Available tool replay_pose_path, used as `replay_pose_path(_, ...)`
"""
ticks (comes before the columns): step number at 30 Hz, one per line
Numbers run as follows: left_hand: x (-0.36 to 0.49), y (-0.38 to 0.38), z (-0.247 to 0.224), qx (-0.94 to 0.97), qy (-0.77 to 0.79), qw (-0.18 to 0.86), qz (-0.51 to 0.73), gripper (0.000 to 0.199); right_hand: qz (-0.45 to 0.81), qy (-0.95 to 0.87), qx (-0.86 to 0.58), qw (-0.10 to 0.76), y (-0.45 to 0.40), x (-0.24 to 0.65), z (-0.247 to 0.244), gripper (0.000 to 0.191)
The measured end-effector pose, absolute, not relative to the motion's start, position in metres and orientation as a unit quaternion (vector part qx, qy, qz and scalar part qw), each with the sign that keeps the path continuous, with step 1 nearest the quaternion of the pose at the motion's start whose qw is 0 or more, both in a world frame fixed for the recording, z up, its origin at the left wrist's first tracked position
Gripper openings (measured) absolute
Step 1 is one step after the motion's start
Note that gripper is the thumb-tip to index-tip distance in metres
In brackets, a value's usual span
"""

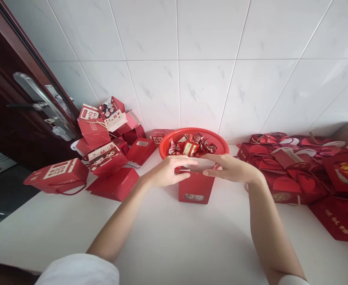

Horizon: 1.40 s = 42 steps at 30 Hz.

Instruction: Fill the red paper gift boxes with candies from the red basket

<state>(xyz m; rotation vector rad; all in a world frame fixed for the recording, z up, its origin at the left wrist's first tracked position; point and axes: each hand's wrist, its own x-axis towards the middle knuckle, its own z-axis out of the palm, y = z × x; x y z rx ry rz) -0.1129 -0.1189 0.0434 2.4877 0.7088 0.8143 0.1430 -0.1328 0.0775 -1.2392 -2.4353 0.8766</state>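
Near side first, all relative to the upright box (195,184): it stands on the white table (162,237), between the two hands, top open, small window low in its front with something patterned showing through. Left hand (171,170) is at its top left, right hand (232,168) at its top right, both reaching in from the sides with palms turned down. Each grip is narrow, thumb on the near side, fingers over the far side, top edge of the box in between; can't tell how hard either one presses. Handling, my read: light, thin folded card, stiff along the corner folds, soft at the open rim. Smooth face, could slide a bit under a fingertip. Creases or dents if squeezed mid-panel, and the window is the weak spot. Best hold: pinch the top edges close to the corners, or spread flat fingers on both side walls low down. Left of the box, loose red boxes (120,184) in a pile, some tipped over. Right of it, a heap of handled boxes (287,190). Just behind it, a red basket (164,148) with wrapped sweets (190,148). Behind everything, tiled wall (206,91); dark door (1,79) far left of the box.
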Motion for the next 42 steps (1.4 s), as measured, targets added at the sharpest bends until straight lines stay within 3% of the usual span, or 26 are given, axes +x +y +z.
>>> replay_pose_path(7, -0.113, -0.116, 0.044, 0.896, 0.250, 0.184, 0.317, 0.024, 0.307, -0.844, -0.422, 0.128, -0.132, 0.141, 0.078, 0.053)
replay_pose_path(11, -0.113, -0.120, 0.049, 0.866, 0.227, 0.159, 0.416, 0.018, 0.297, -0.840, -0.416, 0.181, -0.132, 0.145, 0.079, 0.056)
replay_pose_path(14, -0.113, -0.120, 0.049, 0.877, 0.236, 0.162, 0.385, 0.017, 0.306, -0.842, -0.388, 0.217, -0.133, 0.148, 0.080, 0.059)
replay_pose_path(18, -0.109, -0.117, 0.044, 0.899, 0.232, 0.202, 0.313, 0.020, 0.309, -0.858, -0.377, 0.164, -0.132, 0.148, 0.079, 0.053)
replay_pose_path(23, -0.105, -0.119, 0.043, 0.882, 0.209, 0.169, 0.386, 0.021, 0.287, -0.854, -0.395, 0.180, -0.131, 0.149, 0.078, 0.049)
replay_pose_path(26, -0.104, -0.118, 0.042, 0.895, 0.212, 0.153, 0.363, 0.021, 0.281, -0.857, -0.386, 0.192, -0.131, 0.150, 0.079, 0.047)
replay_pose_path(31, -0.104, -0.117, 0.042, 0.894, 0.193, 0.157, 0.372, 0.021, 0.292, -0.844, -0.429, 0.135, -0.131, 0.150, 0.079, 0.050)
replay_pose_path(37, -0.101, -0.114, 0.036, 0.891, 0.208, 0.180, 0.361, 0.021, 0.294, -0.857, -0.392, 0.158, -0.129, 0.151, 0.079, 0.046)
replay_pose_path(42, -0.102, -0.112, 0.039, 0.819, 0.249, 0.201, 0.477, 0.013, 0.331, -0.828, -0.392, 0.226, -0.125, 0.153, 0.078, 0.052)
